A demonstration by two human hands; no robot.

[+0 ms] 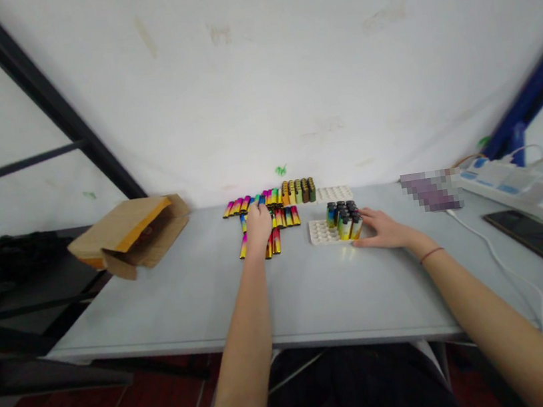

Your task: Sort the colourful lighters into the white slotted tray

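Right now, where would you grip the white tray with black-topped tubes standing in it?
I'd take the white tray by its left and right ends, one hand low from each side. The left part has bare holes, so that end is open to fingers; the black-topped tubes crowd the right part, beside the right hand. They stand upright, so keeping it level seems wise.

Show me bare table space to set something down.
Bare: the table front between the left forearm and right forearm; also between the cardboard box and the coloured pieces. Crowded: around the left hand, and the right end, with dark phone and power strip.
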